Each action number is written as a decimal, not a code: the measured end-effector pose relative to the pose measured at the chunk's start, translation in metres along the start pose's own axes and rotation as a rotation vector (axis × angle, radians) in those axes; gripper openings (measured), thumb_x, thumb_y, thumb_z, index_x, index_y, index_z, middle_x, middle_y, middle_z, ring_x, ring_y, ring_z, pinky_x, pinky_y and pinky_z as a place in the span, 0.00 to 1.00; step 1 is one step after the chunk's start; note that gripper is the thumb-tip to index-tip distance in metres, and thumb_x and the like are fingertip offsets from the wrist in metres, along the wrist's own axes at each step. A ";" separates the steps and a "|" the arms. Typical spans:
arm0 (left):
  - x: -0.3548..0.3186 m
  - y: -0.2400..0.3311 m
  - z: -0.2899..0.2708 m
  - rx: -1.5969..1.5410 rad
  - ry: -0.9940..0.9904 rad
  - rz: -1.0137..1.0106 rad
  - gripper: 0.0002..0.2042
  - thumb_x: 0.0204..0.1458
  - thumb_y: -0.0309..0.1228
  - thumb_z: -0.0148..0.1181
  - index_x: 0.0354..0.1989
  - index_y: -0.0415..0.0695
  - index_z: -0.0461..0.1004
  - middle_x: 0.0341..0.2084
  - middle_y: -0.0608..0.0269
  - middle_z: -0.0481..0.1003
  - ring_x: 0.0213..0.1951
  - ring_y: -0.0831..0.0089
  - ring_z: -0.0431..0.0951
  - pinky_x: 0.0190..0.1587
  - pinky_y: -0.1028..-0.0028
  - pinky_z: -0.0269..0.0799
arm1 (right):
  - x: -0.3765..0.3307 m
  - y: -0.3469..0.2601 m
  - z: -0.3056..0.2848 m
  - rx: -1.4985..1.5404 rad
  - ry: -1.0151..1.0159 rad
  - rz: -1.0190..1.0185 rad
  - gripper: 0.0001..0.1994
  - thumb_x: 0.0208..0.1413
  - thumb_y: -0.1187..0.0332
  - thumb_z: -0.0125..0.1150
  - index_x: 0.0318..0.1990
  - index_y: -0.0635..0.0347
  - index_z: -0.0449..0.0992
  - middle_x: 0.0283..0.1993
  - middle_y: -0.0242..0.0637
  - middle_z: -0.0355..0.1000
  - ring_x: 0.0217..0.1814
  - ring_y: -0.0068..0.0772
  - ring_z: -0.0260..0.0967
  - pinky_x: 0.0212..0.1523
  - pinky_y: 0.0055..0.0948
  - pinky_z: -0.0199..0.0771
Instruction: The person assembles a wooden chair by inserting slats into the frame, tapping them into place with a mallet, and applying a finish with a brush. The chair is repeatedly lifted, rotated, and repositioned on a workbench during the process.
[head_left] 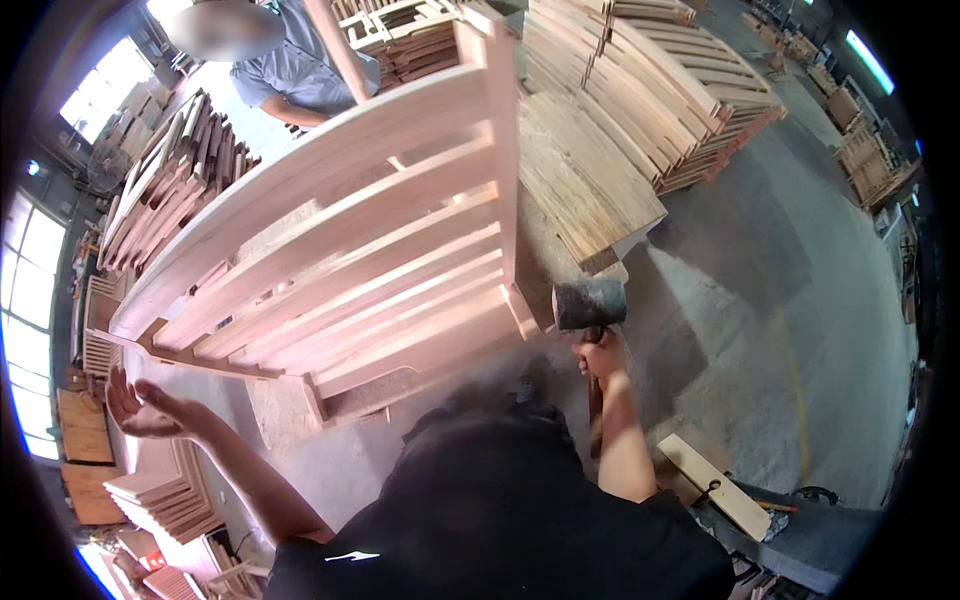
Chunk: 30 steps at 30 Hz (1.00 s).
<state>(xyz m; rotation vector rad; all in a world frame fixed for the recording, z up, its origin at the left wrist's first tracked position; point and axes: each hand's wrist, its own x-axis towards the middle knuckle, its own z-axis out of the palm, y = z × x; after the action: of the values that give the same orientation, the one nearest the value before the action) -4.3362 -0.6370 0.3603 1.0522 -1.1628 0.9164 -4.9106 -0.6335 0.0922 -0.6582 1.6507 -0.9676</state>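
In front of me stands a pale wooden slatted frame (340,250), shaped like a bench or bed piece, with a curved top rail and several cross slats. My right hand (600,355) is closed round the handle of a mallet (588,304) with a thick dark cylindrical head. The mallet head is just right of the frame's right-hand post and seems apart from it. Off the frame's lower left corner, my left hand (150,407) is raised with its fingers spread and nothing in it.
A co-worker in a grey-blue shirt (300,60) is behind the frame. A wooden workbench block (590,180) and stacked slatted panels (650,90) stand far right. More wooden parts (175,180) are piled at left. A pale board (715,485) lies on a dark surface at lower right.
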 end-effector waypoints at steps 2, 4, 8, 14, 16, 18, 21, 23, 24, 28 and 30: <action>0.020 0.040 0.018 -0.057 -0.047 0.091 0.24 0.64 0.36 0.57 0.61 0.35 0.60 0.54 0.41 0.72 0.55 0.53 0.75 0.60 0.56 0.71 | 0.013 -0.001 -0.021 -0.024 -0.093 0.008 0.08 0.46 0.77 0.66 0.29 0.62 0.70 0.19 0.34 0.68 0.15 0.30 0.66 0.16 0.33 0.65; 0.033 0.074 0.044 -0.113 -0.102 0.088 0.26 0.63 0.36 0.58 0.64 0.35 0.59 0.57 0.40 0.70 0.59 0.52 0.72 0.63 0.54 0.67 | 0.033 -0.010 -0.040 -0.061 -0.101 0.037 0.07 0.46 0.78 0.65 0.28 0.63 0.70 0.18 0.35 0.67 0.14 0.31 0.66 0.16 0.34 0.64; 0.057 0.118 0.087 -0.027 -0.198 0.082 0.34 0.59 0.33 0.63 0.70 0.35 0.54 0.65 0.43 0.64 0.67 0.52 0.64 0.70 0.54 0.58 | 0.052 0.006 -0.062 -0.092 -0.096 0.102 0.08 0.44 0.81 0.64 0.23 0.64 0.70 0.17 0.39 0.67 0.13 0.35 0.66 0.14 0.37 0.62; 0.105 0.132 0.143 0.453 -0.498 0.030 0.54 0.47 0.51 0.72 0.74 0.36 0.45 0.71 0.38 0.52 0.72 0.43 0.51 0.73 0.51 0.49 | 0.071 0.052 -0.101 -0.165 -0.109 0.199 0.08 0.43 0.78 0.68 0.29 0.65 0.73 0.18 0.42 0.70 0.14 0.38 0.68 0.15 0.41 0.67; 0.117 0.112 0.151 0.571 -0.521 0.115 0.56 0.46 0.49 0.73 0.74 0.34 0.41 0.71 0.36 0.49 0.73 0.42 0.48 0.74 0.52 0.47 | 0.062 0.038 -0.102 -0.169 -0.090 0.217 0.09 0.43 0.79 0.69 0.30 0.64 0.72 0.19 0.41 0.70 0.14 0.38 0.68 0.16 0.40 0.67; 0.135 0.104 0.164 0.616 -0.506 0.201 0.57 0.44 0.44 0.76 0.74 0.34 0.40 0.71 0.36 0.49 0.73 0.41 0.49 0.74 0.52 0.48 | 0.070 0.064 -0.110 -0.116 -0.056 0.170 0.10 0.41 0.78 0.69 0.30 0.64 0.73 0.19 0.40 0.70 0.16 0.37 0.69 0.17 0.39 0.68; 0.166 0.100 0.191 0.635 -0.492 0.282 0.60 0.39 0.39 0.80 0.74 0.34 0.40 0.70 0.34 0.50 0.72 0.41 0.51 0.73 0.51 0.50 | 0.095 0.110 -0.119 -0.015 -0.015 0.070 0.10 0.37 0.77 0.71 0.29 0.65 0.75 0.19 0.37 0.71 0.18 0.35 0.71 0.19 0.36 0.69; 0.185 0.077 0.198 0.634 -0.503 0.306 0.61 0.37 0.36 0.81 0.74 0.35 0.40 0.70 0.34 0.49 0.72 0.41 0.51 0.73 0.51 0.51 | 0.070 0.079 -0.119 -0.040 -0.023 0.107 0.10 0.37 0.77 0.71 0.29 0.64 0.75 0.20 0.37 0.71 0.18 0.34 0.70 0.19 0.36 0.69; 0.191 0.072 0.207 0.649 -0.502 0.334 0.59 0.38 0.37 0.80 0.74 0.38 0.41 0.70 0.38 0.52 0.72 0.42 0.51 0.73 0.53 0.51 | 0.063 0.070 -0.117 -0.060 -0.015 0.144 0.09 0.39 0.78 0.70 0.28 0.64 0.74 0.20 0.37 0.70 0.16 0.35 0.69 0.17 0.36 0.68; 0.215 0.071 0.237 0.700 -0.455 0.420 0.56 0.39 0.35 0.79 0.75 0.44 0.45 0.67 0.46 0.63 0.70 0.50 0.59 0.72 0.56 0.57 | 0.049 0.062 -0.105 -0.029 0.003 0.196 0.08 0.43 0.80 0.67 0.25 0.63 0.71 0.19 0.38 0.68 0.13 0.35 0.67 0.13 0.37 0.66; 0.228 0.067 0.246 0.606 -0.578 0.344 0.54 0.40 0.36 0.77 0.74 0.47 0.45 0.60 0.45 0.70 0.64 0.48 0.67 0.67 0.56 0.63 | 0.045 0.071 -0.100 0.087 0.021 0.167 0.08 0.43 0.80 0.67 0.26 0.63 0.71 0.19 0.38 0.68 0.14 0.35 0.67 0.13 0.36 0.66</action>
<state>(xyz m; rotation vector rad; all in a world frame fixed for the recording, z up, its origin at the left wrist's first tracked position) -4.4239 -0.8496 0.6137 1.7155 -1.6251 1.3333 -5.0157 -0.6059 0.0192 -0.4456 1.6438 -0.9223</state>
